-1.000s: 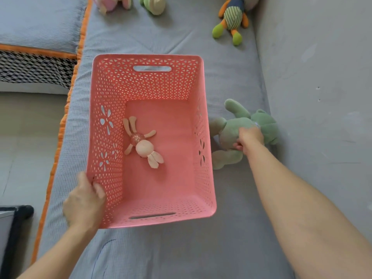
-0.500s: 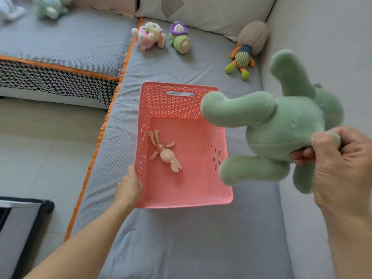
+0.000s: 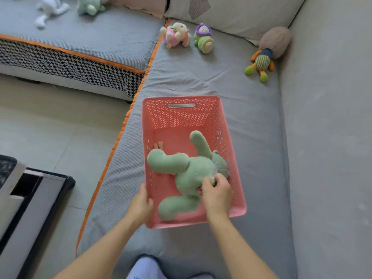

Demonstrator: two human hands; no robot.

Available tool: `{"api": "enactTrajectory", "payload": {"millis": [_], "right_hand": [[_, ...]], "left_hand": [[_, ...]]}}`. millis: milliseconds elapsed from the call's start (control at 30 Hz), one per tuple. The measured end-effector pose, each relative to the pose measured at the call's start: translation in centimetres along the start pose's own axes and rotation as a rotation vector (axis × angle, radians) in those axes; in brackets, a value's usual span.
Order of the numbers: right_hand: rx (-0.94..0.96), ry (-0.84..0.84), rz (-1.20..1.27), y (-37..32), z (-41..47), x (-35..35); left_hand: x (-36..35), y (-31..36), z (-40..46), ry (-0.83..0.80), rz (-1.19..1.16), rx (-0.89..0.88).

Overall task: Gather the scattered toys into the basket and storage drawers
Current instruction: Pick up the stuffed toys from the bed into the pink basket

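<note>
A pink perforated basket (image 3: 181, 113) stands on the grey sofa seat. Inside it lies a green plush toy (image 3: 181, 168), and my right hand (image 3: 216, 195) is shut on its body. Under the green toy, only the ears of a small peach bunny doll (image 3: 158, 145) show. My left hand (image 3: 141, 206) grips the basket's near left rim. Farther back on the seat lie a pink-and-white plush (image 3: 176, 35), a purple-and-green plush (image 3: 204, 38) and a striped orange-limbed plush (image 3: 260, 63).
A white plush (image 3: 50, 9) and a pale teal plush (image 3: 88, 6) lie on the other sofa section at upper left. Cushions line the back. The sofa backrest (image 3: 332, 137) rises on the right. A dark-framed furniture piece (image 3: 30, 208) stands on the tiled floor at left.
My right hand lifted the green plush from beside the basket, carried it up and left, then lowered it into the basket over the bunny doll. My left hand stayed on the rim.
</note>
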State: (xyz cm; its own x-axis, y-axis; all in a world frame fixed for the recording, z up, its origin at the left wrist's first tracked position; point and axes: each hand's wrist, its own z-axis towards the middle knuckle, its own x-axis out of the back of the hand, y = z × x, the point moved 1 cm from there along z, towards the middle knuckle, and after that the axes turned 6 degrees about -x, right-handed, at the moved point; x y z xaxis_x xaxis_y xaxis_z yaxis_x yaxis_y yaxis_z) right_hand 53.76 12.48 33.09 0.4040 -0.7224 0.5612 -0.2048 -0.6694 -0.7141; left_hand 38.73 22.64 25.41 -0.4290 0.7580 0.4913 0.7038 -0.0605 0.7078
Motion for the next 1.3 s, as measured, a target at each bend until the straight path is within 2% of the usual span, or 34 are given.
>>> {"api": "enactTrajectory", "payload": {"millis": [67,133,200,333,500,567,733,967,1133,1300], "right_hand": [[-0.065,-0.214,-0.032,0.6,-0.2,-0.6],[-0.076,-0.425,-0.181,0.8,-0.3,-0.6],[-0.035,-0.491,-0.268,1.3,-0.4,0.6],[0.029,-0.427,-0.248,2.7,-0.3,3.9],[0.129,-0.085,-0.536,5.6,-1.0,5.2],[0.048,-0.105,-0.554,6.9,-1.4,5.6],[-0.262,-0.338,-0.345,11.6,-3.6,5.3],[-0.163,-0.299,-0.257,13.0,-8.8,2.5],[-0.09,-0.195,-0.159,8.7,-15.8,-3.0],[-0.02,-0.191,-0.077,3.9,-22.3,-9.7]], "left_hand": [[0.2,-0.6,-1.1,0.014,0.012,-0.003],[0.5,-0.7,-1.6,0.046,0.025,0.015],[0.6,-0.5,-2.3,0.06,0.016,0.026],[0.8,-0.3,-4.0,0.121,0.042,0.026],[1.4,-0.3,-7.7,0.183,0.131,0.045],[2.0,-0.7,-9.0,0.199,0.192,0.046],[4.0,-3.3,-12.6,0.191,0.193,0.046],[9.4,-7.9,-13.8,0.181,0.183,-0.026],[17.9,-11.1,-14.6,0.182,0.123,-0.115],[28.4,-14.1,-15.7,0.251,0.12,-0.213]]}}
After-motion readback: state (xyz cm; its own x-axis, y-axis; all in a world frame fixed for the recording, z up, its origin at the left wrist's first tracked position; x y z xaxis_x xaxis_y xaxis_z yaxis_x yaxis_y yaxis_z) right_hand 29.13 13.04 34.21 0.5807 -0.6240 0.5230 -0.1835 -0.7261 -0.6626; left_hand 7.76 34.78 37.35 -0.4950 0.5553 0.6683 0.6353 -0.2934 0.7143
